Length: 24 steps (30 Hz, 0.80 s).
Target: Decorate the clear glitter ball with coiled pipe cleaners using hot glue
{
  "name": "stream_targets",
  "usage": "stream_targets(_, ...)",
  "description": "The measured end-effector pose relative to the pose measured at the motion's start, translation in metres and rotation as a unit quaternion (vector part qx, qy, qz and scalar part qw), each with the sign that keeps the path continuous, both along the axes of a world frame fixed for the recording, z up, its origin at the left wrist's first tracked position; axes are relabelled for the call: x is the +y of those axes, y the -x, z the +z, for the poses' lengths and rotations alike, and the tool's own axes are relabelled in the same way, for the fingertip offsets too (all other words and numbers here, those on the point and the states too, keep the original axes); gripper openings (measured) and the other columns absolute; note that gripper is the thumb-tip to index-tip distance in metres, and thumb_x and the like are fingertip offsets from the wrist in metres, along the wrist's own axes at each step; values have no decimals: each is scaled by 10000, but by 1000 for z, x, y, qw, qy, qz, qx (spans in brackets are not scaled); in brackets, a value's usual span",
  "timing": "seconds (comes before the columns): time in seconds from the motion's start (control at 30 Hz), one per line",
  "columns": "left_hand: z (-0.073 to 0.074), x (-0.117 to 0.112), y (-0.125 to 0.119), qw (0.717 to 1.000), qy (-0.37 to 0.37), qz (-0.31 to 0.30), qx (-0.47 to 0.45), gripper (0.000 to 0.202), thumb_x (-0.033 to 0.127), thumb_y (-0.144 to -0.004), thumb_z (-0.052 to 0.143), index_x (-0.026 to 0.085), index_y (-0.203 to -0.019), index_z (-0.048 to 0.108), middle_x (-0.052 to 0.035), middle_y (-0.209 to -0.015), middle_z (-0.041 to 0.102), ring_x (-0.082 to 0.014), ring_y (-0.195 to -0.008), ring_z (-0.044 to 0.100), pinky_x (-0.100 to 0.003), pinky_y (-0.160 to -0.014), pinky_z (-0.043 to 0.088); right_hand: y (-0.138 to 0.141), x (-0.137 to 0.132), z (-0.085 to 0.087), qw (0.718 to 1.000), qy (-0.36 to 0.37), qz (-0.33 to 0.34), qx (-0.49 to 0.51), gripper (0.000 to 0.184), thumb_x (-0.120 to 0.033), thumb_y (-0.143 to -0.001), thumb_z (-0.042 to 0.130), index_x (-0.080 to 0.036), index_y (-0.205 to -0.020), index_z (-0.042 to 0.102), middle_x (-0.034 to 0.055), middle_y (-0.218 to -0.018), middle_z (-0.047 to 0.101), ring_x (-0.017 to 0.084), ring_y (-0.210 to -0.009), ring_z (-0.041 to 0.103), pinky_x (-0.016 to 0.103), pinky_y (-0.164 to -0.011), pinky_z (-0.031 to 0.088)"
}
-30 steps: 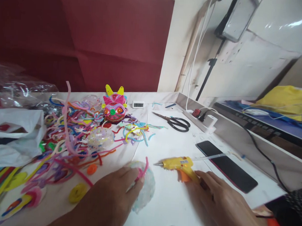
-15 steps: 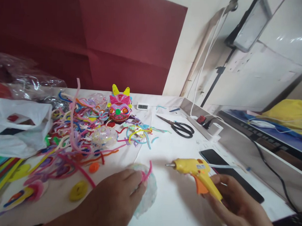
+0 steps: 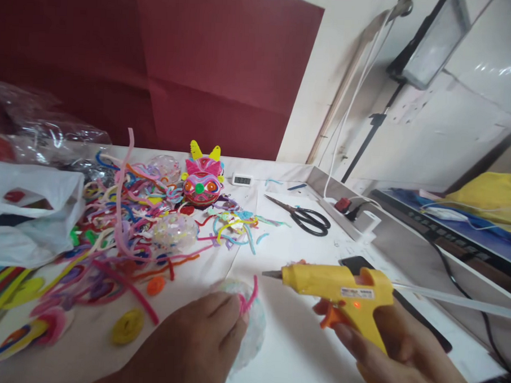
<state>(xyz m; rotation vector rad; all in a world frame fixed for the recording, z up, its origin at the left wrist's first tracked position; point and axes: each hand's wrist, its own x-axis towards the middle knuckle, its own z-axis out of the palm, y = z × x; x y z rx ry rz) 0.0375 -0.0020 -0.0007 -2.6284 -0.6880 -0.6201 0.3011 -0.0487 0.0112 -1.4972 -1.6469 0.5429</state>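
Note:
My left hand (image 3: 189, 341) is closed, its fingertips pinching a bent pink pipe cleaner (image 3: 254, 290) over a pale translucent round piece (image 3: 255, 332). That round piece lies under the hand, which hides much of it. In my right hand (image 3: 404, 356) is a yellow hot glue gun (image 3: 332, 280), gripped by its handle with fingers near the orange trigger. The nozzle points left toward the pink pipe cleaner, a little apart from it. A clear glue stick (image 3: 458, 302) sticks out of the gun's back, and a small orange light glows on its side.
Black-handled scissors (image 3: 309, 221) lie behind the glue gun. A dark phone (image 3: 427, 329) is partly behind the right hand. Loose pipe cleaners (image 3: 123, 219) pile up at the left, beside a colourful lion-head figure (image 3: 202, 183), a small digital clock (image 3: 241, 180) and a white plastic bag (image 3: 33, 244).
My right hand has brought the glue gun up and nearer, turning it more level, with its nozzle closer to the pink pipe cleaner. My left hand stays almost in place.

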Motion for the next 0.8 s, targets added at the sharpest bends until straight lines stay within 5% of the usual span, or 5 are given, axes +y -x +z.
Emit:
stream_targets(0.2,-4,0,1,999,-12,-28,-30,406,-12,-917,284,121,-903,668,-56,-801,687,-192,-709,622,-289,-708,531,9,4,2,988,116,14,96,319,-486,-805,670,-252,-1022,655,62,-881,739,236,-811,721,298,-687,607)
stream_targets(0.33,-11,4,0,1000,3,-12,-15,369,-25,-904,326,112,-918,668,-62,-837,693,-195,-756,633,-294,-755,527,5,5,0,980,139,79,122,322,-443,-864,633,-298,-1151,609,57,-1103,703,224,-990,692,298,-824,585)
stream_targets(0.67,-9,3,-1,994,-22,-24,-104,478,94,-1018,193,145,-935,661,-42,-805,696,-169,-786,630,-241,-750,544,-4,8,-3,985,103,139,-6,364,-442,-918,552,-311,-1256,514,53,-1091,694,214,-947,707,291,-828,590)
stream_targets(0.8,-7,3,0,999,21,-18,-45,460,82,-1014,212,121,-1004,670,-76,-911,711,-185,-891,634,-268,-829,546,-8,8,-8,987,85,127,-49,390,-416,-924,548,-329,-1300,493,56,-1201,666,221,-1044,682,288,-872,569)
